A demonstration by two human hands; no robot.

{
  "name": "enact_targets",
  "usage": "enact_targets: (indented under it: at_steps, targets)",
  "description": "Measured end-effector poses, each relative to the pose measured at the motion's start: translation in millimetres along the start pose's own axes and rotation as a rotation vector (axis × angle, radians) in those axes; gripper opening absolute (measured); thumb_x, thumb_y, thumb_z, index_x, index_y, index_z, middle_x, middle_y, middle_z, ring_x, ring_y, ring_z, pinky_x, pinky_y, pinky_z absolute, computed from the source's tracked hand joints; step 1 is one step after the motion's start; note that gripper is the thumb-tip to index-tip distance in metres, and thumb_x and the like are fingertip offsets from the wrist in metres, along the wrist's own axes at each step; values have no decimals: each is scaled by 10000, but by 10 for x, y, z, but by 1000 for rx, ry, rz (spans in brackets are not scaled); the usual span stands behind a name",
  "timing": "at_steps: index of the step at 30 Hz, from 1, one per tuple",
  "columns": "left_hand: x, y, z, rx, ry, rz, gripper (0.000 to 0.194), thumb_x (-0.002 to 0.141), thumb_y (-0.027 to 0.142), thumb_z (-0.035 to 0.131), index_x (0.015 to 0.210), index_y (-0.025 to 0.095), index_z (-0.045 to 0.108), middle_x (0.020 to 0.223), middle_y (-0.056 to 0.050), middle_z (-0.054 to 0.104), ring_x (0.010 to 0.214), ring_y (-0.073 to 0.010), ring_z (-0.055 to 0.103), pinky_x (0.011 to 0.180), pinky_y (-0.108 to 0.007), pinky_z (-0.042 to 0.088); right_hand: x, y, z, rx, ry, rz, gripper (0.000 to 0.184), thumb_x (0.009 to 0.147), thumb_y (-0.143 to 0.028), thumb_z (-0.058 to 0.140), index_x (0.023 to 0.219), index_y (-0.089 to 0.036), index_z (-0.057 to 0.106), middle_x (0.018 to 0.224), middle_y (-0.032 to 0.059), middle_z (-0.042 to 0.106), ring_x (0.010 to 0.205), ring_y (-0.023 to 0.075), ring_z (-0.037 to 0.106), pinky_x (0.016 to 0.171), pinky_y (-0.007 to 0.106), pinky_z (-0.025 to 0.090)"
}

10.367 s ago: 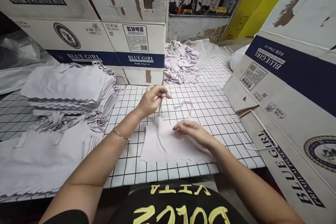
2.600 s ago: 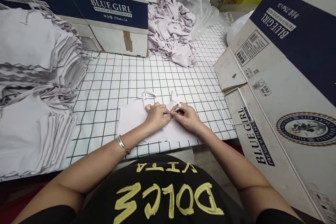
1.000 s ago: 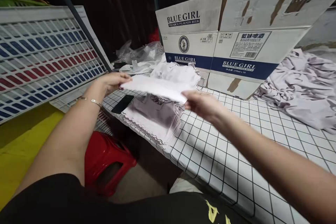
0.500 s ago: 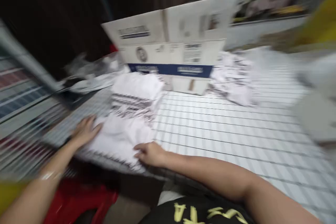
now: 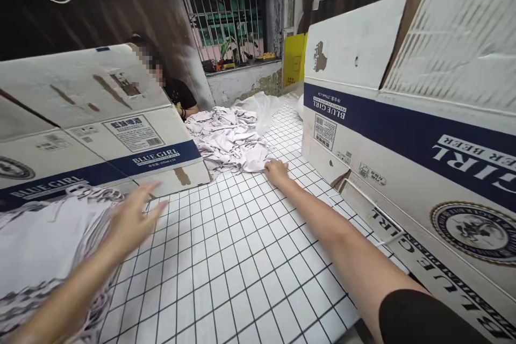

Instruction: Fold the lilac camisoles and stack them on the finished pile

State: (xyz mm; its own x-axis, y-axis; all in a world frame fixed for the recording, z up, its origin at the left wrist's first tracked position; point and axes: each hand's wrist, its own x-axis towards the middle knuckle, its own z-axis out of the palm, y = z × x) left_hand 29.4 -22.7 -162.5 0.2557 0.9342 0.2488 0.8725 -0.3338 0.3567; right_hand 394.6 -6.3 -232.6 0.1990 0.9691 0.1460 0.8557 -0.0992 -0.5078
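Taking the middle of the gridded tablecloth (image 5: 209, 247) as the dial's center, the loose heap of pale cloth (image 5: 229, 140) lies at twelve o'clock. The right hand (image 5: 277, 173), at about one, reaches the heap's near right edge with fingers curled (whether they pinch any fabric, I cannot tell). The left hand (image 5: 131, 220), blurred, is spread with thumb and fingers apart, bare-palmed, at about ten. Stacked pale garments (image 5: 36, 236) sit at nine, just beside it. Cartons stand at ten (image 5: 100, 123) and two (image 5: 403, 140).
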Motion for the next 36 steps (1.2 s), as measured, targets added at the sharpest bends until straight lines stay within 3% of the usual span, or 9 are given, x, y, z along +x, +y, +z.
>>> enact_targets:
  at_steps: [3, 7, 12, 17, 19, 24, 28, 30, 36]
  targets:
    - [348, 477, 538, -241, -141, 44, 456, 841, 421, 527, 1232, 189, 565, 1297, -96, 583, 1141, -279, 576, 966, -386, 469, -238, -70, 91, -8, -58, -106, 124, 827, -194, 584, 723, -154, 640, 855, 98, 672, 938, 241, 545, 920, 409, 296]
    - [407, 907, 1254, -430, -306, -20, 500, 825, 445, 517, 1201, 119, 578, 1172, -129, 633, 895, -217, 635, 801, -329, 503, -1230, -303, 242, 26, -252, -372, 126, 790, -214, 595, 680, -171, 639, 702, 32, 661, 732, 177, 566, 833, 350, 338]
    - [-170, 751, 1394, -429, -609, 12, 488, 754, 422, 619, 1154, 143, 600, 927, -60, 644, 747, -186, 610, 691, -300, 485, -2094, -219, 50, 306, -670, -304, 169, 751, -351, 695, 837, -207, 673, 745, -5, 671, 688, 148, 585, 659, 258, 383]
    - [-520, 639, 1333, -168, -309, 88, 456, 798, 429, 591, 1183, 185, 584, 1120, -103, 575, 1061, -271, 534, 910, -401, 424, -1706, 143, -57, 203, -256, -87, 240, 819, -370, 636, 995, -208, 644, 940, 56, 638, 869, 195, 573, 757, 301, 414]
    - [-505, 669, 1349, -177, -339, 97, 333, 774, 400, 616, 1027, 184, 628, 1045, -87, 588, 1011, -263, 537, 883, -395, 426, -1406, 207, -31, 59, -183, -140, 314, 773, -391, 692, 1032, -220, 648, 1025, 79, 602, 1000, 246, 530, 861, 359, 394]
    - [-150, 622, 1196, -595, -573, -3, 241, 748, 405, 626, 761, 173, 562, 774, -17, 577, 740, -168, 543, 704, -292, 443, -735, 143, -138, 132, -519, -226, 267, 734, -436, 711, 756, -184, 625, 829, 36, 584, 833, 200, 545, 736, 309, 416]
    - [48, 607, 1029, -418, -72, -190, 223, 753, 352, 630, 863, 172, 558, 951, -58, 596, 840, -181, 559, 786, -316, 440, -410, 28, -299, 246, -63, -78, 221, 774, -331, 668, 938, -200, 599, 914, 26, 602, 835, 168, 540, 713, 283, 402]
    - [-62, 654, 1028, -273, 12, -151, 251, 793, 398, 603, 911, 181, 559, 1007, -71, 592, 876, -197, 567, 799, -328, 440, -417, 24, -302, 230, 125, -24, 258, 761, -308, 678, 977, -208, 580, 913, 20, 606, 830, 164, 541, 717, 283, 396]
    - [-644, 636, 1233, 65, -184, -13, 492, 808, 491, 605, 1177, 175, 531, 1205, -145, 534, 1133, -322, 497, 862, -391, 435, -999, 0, 82, 302, -222, -77, 296, 694, -412, 724, 817, -209, 548, 782, -14, 608, 719, 151, 552, 645, 263, 390]
